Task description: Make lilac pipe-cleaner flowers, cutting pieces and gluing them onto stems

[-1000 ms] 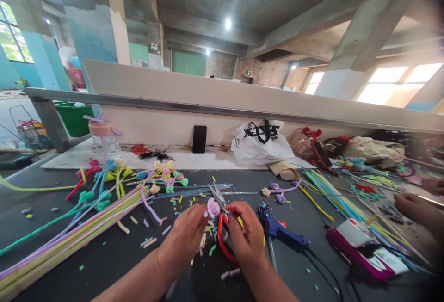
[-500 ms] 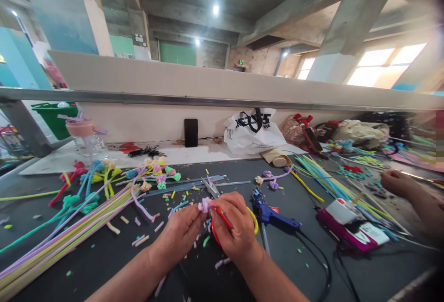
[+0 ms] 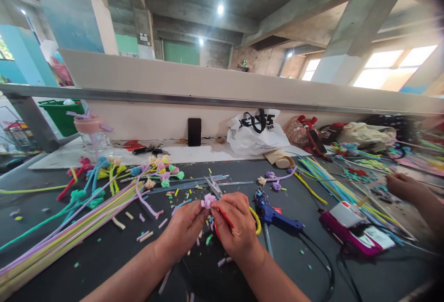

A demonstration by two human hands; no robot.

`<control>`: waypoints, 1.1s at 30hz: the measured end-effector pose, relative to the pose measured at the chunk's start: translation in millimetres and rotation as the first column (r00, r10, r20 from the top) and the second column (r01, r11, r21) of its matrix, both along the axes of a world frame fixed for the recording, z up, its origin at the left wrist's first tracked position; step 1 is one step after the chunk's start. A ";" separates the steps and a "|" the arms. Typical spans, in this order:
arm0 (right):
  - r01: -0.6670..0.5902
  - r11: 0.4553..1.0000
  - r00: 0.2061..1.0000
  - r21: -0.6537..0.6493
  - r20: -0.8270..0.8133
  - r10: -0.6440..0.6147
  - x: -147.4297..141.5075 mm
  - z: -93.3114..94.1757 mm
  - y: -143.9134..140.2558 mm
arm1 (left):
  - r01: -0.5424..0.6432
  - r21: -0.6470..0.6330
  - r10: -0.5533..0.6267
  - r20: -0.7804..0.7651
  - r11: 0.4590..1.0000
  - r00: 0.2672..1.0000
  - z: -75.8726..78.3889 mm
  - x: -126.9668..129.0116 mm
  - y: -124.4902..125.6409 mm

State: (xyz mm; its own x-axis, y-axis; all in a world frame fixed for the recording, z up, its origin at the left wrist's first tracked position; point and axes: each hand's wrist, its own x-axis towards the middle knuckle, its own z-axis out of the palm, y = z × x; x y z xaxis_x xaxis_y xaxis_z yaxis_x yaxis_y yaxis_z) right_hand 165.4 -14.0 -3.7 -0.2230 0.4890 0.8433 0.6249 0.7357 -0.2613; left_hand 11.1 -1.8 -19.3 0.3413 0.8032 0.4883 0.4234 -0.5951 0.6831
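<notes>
scissors (image 3: 218, 190) in right hand (image 3: 236, 228), blades pointing up-left, beside pink knot (image 3: 208, 200)

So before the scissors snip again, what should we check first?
1. Left hand pinches the little pink pom flower: ok.
2. Right hand grips the red and yellow handled scissors: ok.
3. Blades point away from the body: ok.
4. Left fingers clear of the blades: cannot tell, they sit very close.
5. Blue glue gun lies apart from both hands on the dark table: ok.
6. Other person's hand is far off to the right: ok.
</notes>
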 end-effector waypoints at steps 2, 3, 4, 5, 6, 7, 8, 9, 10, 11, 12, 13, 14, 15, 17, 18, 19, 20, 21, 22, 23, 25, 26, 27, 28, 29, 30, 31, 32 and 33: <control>0.006 1.000 1.000 -0.004 0.007 -0.006 -0.1 -1.0 0.6 | 0.002 -0.005 -0.002 -0.024 1.000 1.000 -1.4 0.0 0.1; 0.010 1.000 1.000 -0.005 0.010 -0.010 -0.1 -1.4 1.0 | 0.006 -0.014 -0.006 -0.033 1.000 0.999 -1.9 0.1 0.1; 0.013 1.000 1.000 -0.007 0.012 -0.013 -0.1 -1.7 1.5 | 0.010 -0.024 -0.011 -0.034 1.000 0.999 -2.2 0.2 0.1; 0.017 1.000 1.000 -0.009 0.011 -0.017 -0.1 -2.0 2.2 | 0.015 -0.032 -0.016 -0.034 0.999 0.999 -2.3 0.4 0.0; 0.022 1.000 1.000 -0.012 0.003 -0.022 -0.1 -2.4 2.8 | 0.021 -0.037 -0.022 -0.035 0.999 0.999 -2.2 0.5 0.0; 0.027 0.999 1.000 -0.020 -0.005 -0.027 -0.2 -2.7 3.5 | 0.026 -0.035 -0.027 -0.039 0.999 0.999 -2.0 0.5 -0.1; 0.032 0.999 0.999 -0.032 -0.015 -0.033 -0.3 -3.0 4.1 | 0.032 -0.031 -0.033 -0.045 0.999 0.998 -1.7 0.5 -0.1; 0.038 0.998 0.999 -0.046 -0.027 -0.039 -0.4 -3.3 4.5 | 0.038 -0.027 -0.040 -0.056 0.999 0.998 -1.4 0.4 -0.2; 0.042 0.997 0.998 -0.062 -0.039 -0.044 -0.6 -3.6 4.9 | 0.043 -0.020 -0.044 -0.066 0.999 0.997 -1.2 0.2 -0.4; 0.045 0.996 0.998 -0.080 -0.049 -0.049 -0.9 -3.7 5.0 | 0.047 -0.014 -0.048 -0.073 0.999 0.996 -1.0 0.0 -0.6; 0.044 0.994 0.997 -0.098 -0.055 -0.050 -1.2 -3.7 4.9 | 0.048 -0.008 -0.048 -0.074 0.999 0.996 -1.0 -0.3 -0.8; 0.041 0.993 0.997 -0.115 -0.058 -0.048 -1.6 -3.6 4.7 | 0.046 -0.005 -0.046 -0.075 0.999 0.996 -1.0 -0.5 -1.0; 0.035 0.991 0.997 -0.126 -0.059 -0.043 -2.1 -3.2 4.3 | 0.044 0.000 -0.044 -0.077 0.999 0.996 -1.2 -0.8 -1.3; 0.029 0.990 0.998 -0.136 -0.059 -0.037 -2.5 -2.8 3.8 | 0.039 0.008 -0.038 -0.079 0.999 0.996 -1.3 -0.9 -1.5; 0.018 0.988 0.997 -0.153 -0.065 -0.028 -3.2 -2.1 2.9 | 0.038 0.023 -0.035 -0.095 0.999 0.995 -1.2 -1.1 -1.8; 0.013 0.987 0.997 -0.162 -0.071 -0.025 -3.4 -2.1 2.7 | 0.040 0.031 -0.036 -0.109 0.999 0.993 -1.0 -1.1 -1.9; 0.009 0.985 0.997 -0.173 -0.078 -0.022 -3.4 -2.3 2.6 | 0.041 0.039 -0.036 -0.125 0.998 0.992 -0.5 -1.1 -2.0; 0.004 0.983 0.996 -0.184 -0.083 -0.019 -3.3 -2.8 2.7 | 0.042 0.046 -0.035 -0.141 0.998 0.989 0.2 -1.1 -2.1; 0.000 0.982 0.996 -0.191 -0.085 -0.016 -3.2 -3.5 2.9 | 0.042 0.048 -0.034 -0.159 0.998 0.987 1.0 -1.2 -2.3; -0.005 0.981 0.996 -0.196 -0.084 -0.011 -3.0 -4.3 3.2 | 0.045 0.051 -0.036 -0.177 0.998 0.984 1.7 -1.3 -2.5; -0.009 0.980 0.997 -0.198 -0.081 -0.007 -2.8 -4.9 3.3 | 0.049 0.058 -0.037 -0.191 0.997 0.981 2.2 -1.5 -2.7; -0.017 0.981 0.997 -0.194 -0.073 0.003 -2.5 -5.3 2.9 | 0.061 0.076 -0.043 -0.216 0.995 0.976 2.1 -2.1 -3.1; -0.023 0.981 0.998 -0.193 -0.070 0.010 -2.4 -4.8 2.2 | 0.066 0.084 -0.046 -0.222 0.994 0.974 1.4 -2.6 -3.2; -0.033 0.980 0.998 -0.194 -0.067 0.021 -2.2 -3.9 1.2 | 0.066 0.090 -0.045 -0.222 0.994 0.974 0.4 -3.0 -3.0; -0.049 0.979 0.997 -0.198 -0.072 0.035 -2.0 -2.8 0.0 | 0.063 0.091 -0.042 -0.216 0.994 0.975 -0.9 -3.5 -2.7; -0.071 0.977 0.994 -0.202 -0.094 0.053 -1.6 -1.5 -1.1 | 0.056 0.085 -0.037 -0.205 0.995 0.978 -2.1 -4.0 -2.3; -0.104 0.974 0.988 -0.203 -0.136 0.077 -0.9 -0.4 -1.9 | 0.051 0.072 -0.037 -0.192 0.996 0.981 -3.1 -4.5 -1.7; -0.140 0.969 0.975 -0.202 -0.198 0.100 -0.1 0.4 -2.3 | 0.052 0.054 -0.041 -0.176 0.997 0.984 -3.6 -5.0 -1.0; -0.179 0.962 0.955 -0.206 -0.272 0.119 1.0 0.8 -2.1 | 0.059 0.029 -0.054 -0.153 0.998 0.987 -3.6 -5.5 -0.2; -0.220 0.951 0.927 -0.217 -0.351 0.134 2.3 0.9 -1.3 | 0.079 -0.009 -0.079 -0.124 0.997 0.989 -3.0 -5.9 0.4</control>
State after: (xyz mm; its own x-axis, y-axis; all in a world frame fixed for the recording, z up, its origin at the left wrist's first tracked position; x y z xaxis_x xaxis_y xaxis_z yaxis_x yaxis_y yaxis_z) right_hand 167.7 -15.3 -2.8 -0.0573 0.6697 0.7404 0.3381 0.7108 -0.6168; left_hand 5.2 -1.4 -22.3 0.4616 0.7733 0.4346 0.4569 -0.6272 0.6307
